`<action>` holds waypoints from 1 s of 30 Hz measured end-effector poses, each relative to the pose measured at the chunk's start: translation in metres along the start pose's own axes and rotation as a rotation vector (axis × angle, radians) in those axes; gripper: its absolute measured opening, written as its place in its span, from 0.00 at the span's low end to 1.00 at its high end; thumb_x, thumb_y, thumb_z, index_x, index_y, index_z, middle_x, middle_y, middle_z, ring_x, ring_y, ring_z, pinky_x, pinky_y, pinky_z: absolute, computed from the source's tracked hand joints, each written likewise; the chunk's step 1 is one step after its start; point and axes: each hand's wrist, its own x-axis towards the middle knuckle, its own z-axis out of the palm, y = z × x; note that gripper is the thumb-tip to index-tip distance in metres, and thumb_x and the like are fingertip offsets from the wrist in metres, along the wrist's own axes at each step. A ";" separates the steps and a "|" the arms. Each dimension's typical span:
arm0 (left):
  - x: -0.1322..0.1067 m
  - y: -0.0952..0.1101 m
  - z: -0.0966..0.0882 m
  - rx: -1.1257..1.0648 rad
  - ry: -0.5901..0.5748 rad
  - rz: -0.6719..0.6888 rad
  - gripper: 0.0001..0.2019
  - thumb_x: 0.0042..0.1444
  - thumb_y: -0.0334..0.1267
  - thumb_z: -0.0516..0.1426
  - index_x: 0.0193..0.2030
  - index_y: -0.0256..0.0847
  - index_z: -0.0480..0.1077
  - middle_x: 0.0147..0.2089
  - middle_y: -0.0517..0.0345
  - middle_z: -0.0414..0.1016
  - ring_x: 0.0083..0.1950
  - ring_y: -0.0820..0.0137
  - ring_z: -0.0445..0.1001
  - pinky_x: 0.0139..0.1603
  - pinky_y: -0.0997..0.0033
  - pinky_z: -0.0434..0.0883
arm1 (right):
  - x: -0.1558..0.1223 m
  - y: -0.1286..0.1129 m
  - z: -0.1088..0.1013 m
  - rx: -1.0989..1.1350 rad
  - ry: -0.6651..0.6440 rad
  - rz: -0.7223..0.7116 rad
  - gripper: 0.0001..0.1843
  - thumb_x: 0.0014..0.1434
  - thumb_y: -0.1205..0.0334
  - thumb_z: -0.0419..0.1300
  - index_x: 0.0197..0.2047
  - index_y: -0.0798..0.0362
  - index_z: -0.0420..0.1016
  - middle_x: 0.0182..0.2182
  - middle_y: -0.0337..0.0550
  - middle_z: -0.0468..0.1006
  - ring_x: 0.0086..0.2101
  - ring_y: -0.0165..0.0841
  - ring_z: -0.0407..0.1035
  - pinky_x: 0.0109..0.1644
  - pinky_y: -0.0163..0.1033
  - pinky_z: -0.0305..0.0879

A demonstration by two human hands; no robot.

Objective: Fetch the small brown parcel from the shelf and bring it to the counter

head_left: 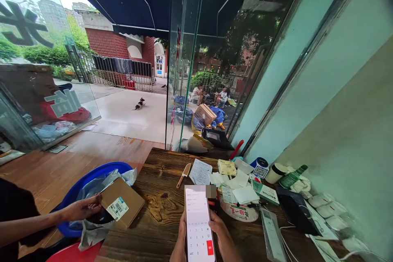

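Note:
Both my hands are wrapped round a smartphone (198,208) above the front of the wooden table (158,172). My left hand (179,238) grips its left edge, and my right hand (221,233) holds the right edge, thumb beside the screen. A number keypad with a red key is lit on the lower screen; a blurred patch covers part of the top. Beyond the phone lies a small knife (185,173) with a wooden handle. Papers (201,171) and a white fan-shaped card (241,212) lie nearby.
At left, another person's hand (86,208) touches a labelled cardboard box (130,204) at the table edge, beside a blue tub (107,166) of plastic bags. A green bottle (293,177), paper cup (274,173) and cables crowd the right. A glass door (181,90) stands ahead.

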 end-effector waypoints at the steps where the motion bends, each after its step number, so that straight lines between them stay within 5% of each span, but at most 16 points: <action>1: -0.003 0.002 0.003 0.010 -0.006 -0.002 0.27 0.55 0.57 0.56 0.61 0.56 0.63 0.51 0.57 0.78 0.58 0.51 0.71 0.52 0.51 0.74 | 0.000 -0.004 0.004 -0.001 0.045 0.012 0.29 0.41 0.39 0.66 0.38 0.54 0.80 0.36 0.49 0.82 0.43 0.47 0.72 0.50 0.49 0.67; 4: -0.011 0.005 0.009 0.025 -0.021 -0.012 0.24 0.60 0.53 0.53 0.60 0.47 0.63 0.57 0.49 0.72 0.55 0.57 0.72 0.52 0.50 0.73 | -0.001 -0.014 0.013 -0.003 0.185 0.052 0.28 0.40 0.37 0.68 0.37 0.52 0.80 0.37 0.47 0.82 0.44 0.47 0.72 0.50 0.47 0.67; 10: -0.016 0.004 0.010 0.040 -0.025 -0.022 0.18 0.60 0.47 0.55 0.54 0.44 0.68 0.57 0.50 0.70 0.53 0.61 0.71 0.52 0.51 0.73 | 0.003 -0.016 0.016 -0.006 0.039 -0.023 0.31 0.43 0.37 0.67 0.40 0.55 0.77 0.39 0.50 0.81 0.41 0.45 0.74 0.49 0.47 0.69; 19: 0.013 0.004 0.005 0.087 0.005 -0.054 0.30 0.50 0.53 0.63 0.58 0.42 0.67 0.46 0.49 0.79 0.49 0.51 0.76 0.46 0.52 0.74 | -0.004 -0.021 0.022 -0.052 0.125 0.002 0.33 0.37 0.35 0.68 0.37 0.55 0.77 0.32 0.48 0.81 0.36 0.45 0.74 0.42 0.47 0.71; 25: 0.018 0.002 -0.002 0.121 0.010 -0.081 0.18 0.59 0.48 0.57 0.50 0.39 0.71 0.45 0.53 0.78 0.42 0.65 0.76 0.46 0.58 0.75 | -0.004 -0.022 0.023 -0.055 0.110 -0.022 0.28 0.39 0.38 0.68 0.34 0.54 0.76 0.33 0.49 0.81 0.44 0.49 0.73 0.48 0.50 0.70; 30: 0.018 -0.001 -0.007 0.118 0.014 -0.091 0.20 0.59 0.50 0.56 0.52 0.39 0.70 0.46 0.53 0.78 0.44 0.63 0.76 0.47 0.55 0.75 | -0.004 -0.022 0.023 -0.053 0.096 -0.017 0.29 0.40 0.37 0.68 0.34 0.54 0.76 0.33 0.48 0.81 0.46 0.49 0.72 0.54 0.53 0.66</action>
